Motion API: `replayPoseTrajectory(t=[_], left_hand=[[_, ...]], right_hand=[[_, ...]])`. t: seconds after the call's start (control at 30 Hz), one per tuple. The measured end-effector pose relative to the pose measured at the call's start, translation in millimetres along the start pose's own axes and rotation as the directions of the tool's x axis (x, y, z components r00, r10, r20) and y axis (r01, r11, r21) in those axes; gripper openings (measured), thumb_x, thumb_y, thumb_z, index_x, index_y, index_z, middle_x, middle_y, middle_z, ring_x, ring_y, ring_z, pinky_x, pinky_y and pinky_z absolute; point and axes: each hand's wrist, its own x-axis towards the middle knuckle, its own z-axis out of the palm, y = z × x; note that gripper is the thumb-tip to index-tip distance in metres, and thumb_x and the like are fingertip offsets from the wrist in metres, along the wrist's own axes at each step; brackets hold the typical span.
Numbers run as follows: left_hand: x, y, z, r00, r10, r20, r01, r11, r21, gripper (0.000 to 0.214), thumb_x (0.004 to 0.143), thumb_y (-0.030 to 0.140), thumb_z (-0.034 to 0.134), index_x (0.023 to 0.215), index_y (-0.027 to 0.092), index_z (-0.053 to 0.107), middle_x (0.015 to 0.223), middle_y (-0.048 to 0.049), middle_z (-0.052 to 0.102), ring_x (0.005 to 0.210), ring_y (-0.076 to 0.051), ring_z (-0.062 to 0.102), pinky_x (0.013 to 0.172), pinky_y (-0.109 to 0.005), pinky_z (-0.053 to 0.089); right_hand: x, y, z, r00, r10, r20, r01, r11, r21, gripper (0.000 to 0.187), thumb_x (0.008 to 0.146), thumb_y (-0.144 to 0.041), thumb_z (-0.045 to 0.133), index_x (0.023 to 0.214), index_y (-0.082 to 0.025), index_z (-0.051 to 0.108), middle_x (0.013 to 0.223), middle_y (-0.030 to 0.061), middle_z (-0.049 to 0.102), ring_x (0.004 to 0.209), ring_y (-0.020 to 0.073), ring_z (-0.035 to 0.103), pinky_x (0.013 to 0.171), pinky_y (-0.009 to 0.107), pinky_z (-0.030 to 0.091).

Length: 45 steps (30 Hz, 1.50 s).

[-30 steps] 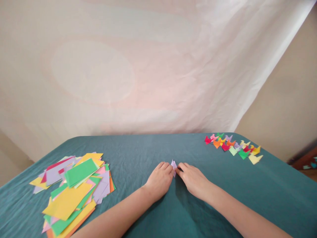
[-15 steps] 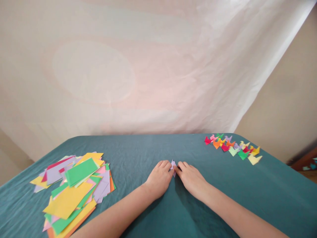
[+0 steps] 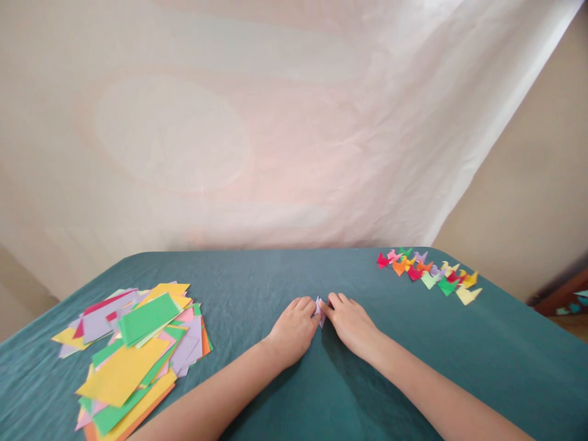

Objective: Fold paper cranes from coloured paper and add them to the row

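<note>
A small folded lilac paper [image 3: 320, 313] with a pointed top stands between my hands, low over the middle of the table. My left hand [image 3: 296, 323] pinches its left side, thumb near the front. From the right, my right hand [image 3: 350, 321] grips the other side between thumb and curled fingers. Part of the paper is hidden behind my fingertips.
A loose heap of coloured paper sheets [image 3: 128, 373] lies on the left of the green-covered table [image 3: 257, 275]. Several folded paper birds [image 3: 429, 280] sit in rows at the far right. A pale hanging sheet [image 3: 285, 135] closes off the back.
My right thumb has moved up along the lilac paper's right side. The left hand keeps its hold. The whole view has shifted slightly.
</note>
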Motion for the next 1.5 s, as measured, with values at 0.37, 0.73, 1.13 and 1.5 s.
replayPoseTrajectory(t=[0.37, 0.73, 1.13, 1.5], left_hand=[[-10, -20, -5.1, 0.999, 0.037, -0.004, -0.037, 0.997, -0.068, 0.033, 0.087, 0.017, 0.043, 0.117, 0.027, 0.052, 0.102, -0.0061, 0.050, 0.099, -0.020, 0.044, 0.090, -0.036, 0.034], [-8, -18, -6.0, 1.000, 0.013, 0.006, -0.013, 0.997, -0.076, 0.033, 0.087, 0.016, 0.044, 0.116, 0.027, 0.053, 0.101, -0.0059, 0.049, 0.099, -0.020, 0.043, 0.090, -0.036, 0.034], [-7, -19, -6.7, 1.000, 0.001, -0.006, -0.002, 0.998, -0.060, 0.029, 0.087, 0.019, 0.046, 0.112, 0.028, 0.058, 0.101, -0.0064, 0.051, 0.101, -0.021, 0.043, 0.090, -0.037, 0.033], [-5, -16, -11.6, 1.000, 0.007, 0.010, -0.006, 0.999, -0.054, 0.025, 0.084, 0.017, 0.047, 0.103, 0.023, 0.062, 0.096, -0.0074, 0.054, 0.099, -0.022, 0.045, 0.089, -0.037, 0.033]], right_hand=[[-2, 0, 2, 0.999, -0.029, -0.045, 0.028, 0.999, -0.023, 0.029, 0.090, -0.016, 0.040, 0.116, -0.020, 0.051, 0.096, 0.0073, 0.054, 0.089, 0.0212, 0.050, 0.068, 0.030, 0.041], [-12, -3, 7, 0.999, -0.002, -0.045, 0.002, 1.000, 0.007, 0.042, 0.088, -0.003, 0.030, 0.128, -0.009, 0.042, 0.101, 0.0135, 0.057, 0.091, 0.0216, 0.053, 0.077, 0.033, 0.045], [-20, -10, 4, 0.998, -0.045, 0.045, 0.048, 0.997, -0.059, 0.041, 0.084, -0.003, 0.036, 0.123, -0.010, 0.049, 0.116, 0.0179, 0.055, 0.103, 0.0269, 0.052, 0.077, 0.034, 0.045], [-18, -9, -8, 0.995, -0.067, 0.068, 0.068, 0.998, -0.009, 0.039, 0.083, -0.002, 0.035, 0.117, -0.009, 0.054, 0.112, 0.0184, 0.057, 0.100, 0.0273, 0.054, 0.073, 0.035, 0.047]])
